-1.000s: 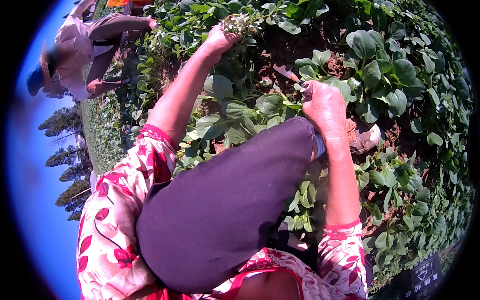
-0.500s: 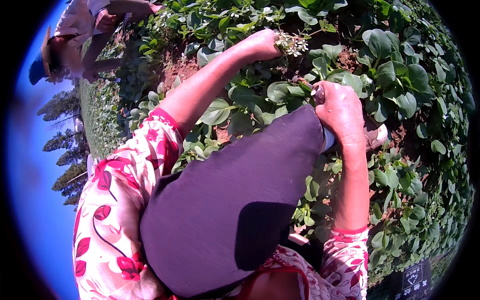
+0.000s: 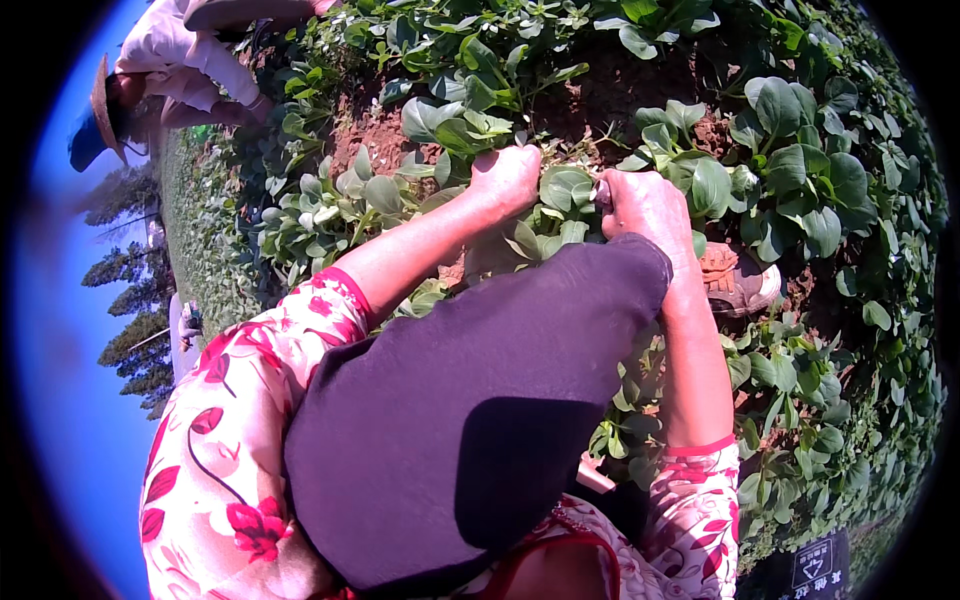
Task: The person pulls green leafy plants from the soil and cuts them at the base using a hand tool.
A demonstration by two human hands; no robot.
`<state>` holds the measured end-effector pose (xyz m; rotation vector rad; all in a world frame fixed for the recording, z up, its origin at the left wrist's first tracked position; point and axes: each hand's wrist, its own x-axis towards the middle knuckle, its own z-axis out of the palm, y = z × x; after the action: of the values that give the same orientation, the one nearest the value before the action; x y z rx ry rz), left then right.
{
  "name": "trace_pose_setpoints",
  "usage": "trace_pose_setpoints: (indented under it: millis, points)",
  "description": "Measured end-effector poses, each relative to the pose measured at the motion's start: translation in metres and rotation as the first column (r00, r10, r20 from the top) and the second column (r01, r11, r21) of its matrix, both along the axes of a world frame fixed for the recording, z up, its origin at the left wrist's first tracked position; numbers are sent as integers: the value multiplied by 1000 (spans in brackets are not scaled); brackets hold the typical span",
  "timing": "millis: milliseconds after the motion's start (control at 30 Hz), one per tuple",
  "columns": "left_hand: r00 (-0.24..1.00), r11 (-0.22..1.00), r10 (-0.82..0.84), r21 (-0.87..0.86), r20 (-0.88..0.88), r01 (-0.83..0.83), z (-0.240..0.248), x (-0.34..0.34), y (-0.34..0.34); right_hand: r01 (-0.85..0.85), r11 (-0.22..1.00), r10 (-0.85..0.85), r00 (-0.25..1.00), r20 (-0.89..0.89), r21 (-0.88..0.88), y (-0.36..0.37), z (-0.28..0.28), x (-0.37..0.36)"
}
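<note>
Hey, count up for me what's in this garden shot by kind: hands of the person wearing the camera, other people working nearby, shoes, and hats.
Own hands: 2, left hand and right hand, both down among the leafy plants
Other people: 1, the co-worker
Shoes: 1, the shoe
Hats: 1, the brimmed hat
Total: 5

Head-worn fisheye view, looking steeply down, close.
Facing low green leafy plants at twelve o'clock; rim bent.
</note>
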<state>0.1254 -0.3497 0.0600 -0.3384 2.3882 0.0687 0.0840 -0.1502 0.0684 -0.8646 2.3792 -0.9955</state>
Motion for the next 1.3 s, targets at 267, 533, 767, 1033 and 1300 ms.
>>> trace_pose_setpoints:
  millis: [267, 533, 767, 1033, 1300]
  points:
    - [965, 996, 88, -11, -245, -94, -17, 13, -15, 53, 998, -52, 998, -46, 20, -4, -11, -8]
    - [922, 918, 387, -87, -28, -388, -12, -20, -36, 34, 999, -34, 997, 74, -5, -26, -20, -15]
    - [958, 979, 194, -103, 211, -175, -18, -55, -68, -146, 988, 148, 989, 23, -53, -68, -43, -35]
    - [935, 975, 188, 60, 300, -215, -21, -54, -100, -44, 999, 44, 999, 5, 31, -26, -8, -24]
    - [795, 696, 560, 387, 235, -605, -61, -46, -138, -64, 997, 63, 998, -25, -36, -63, -39, -23]
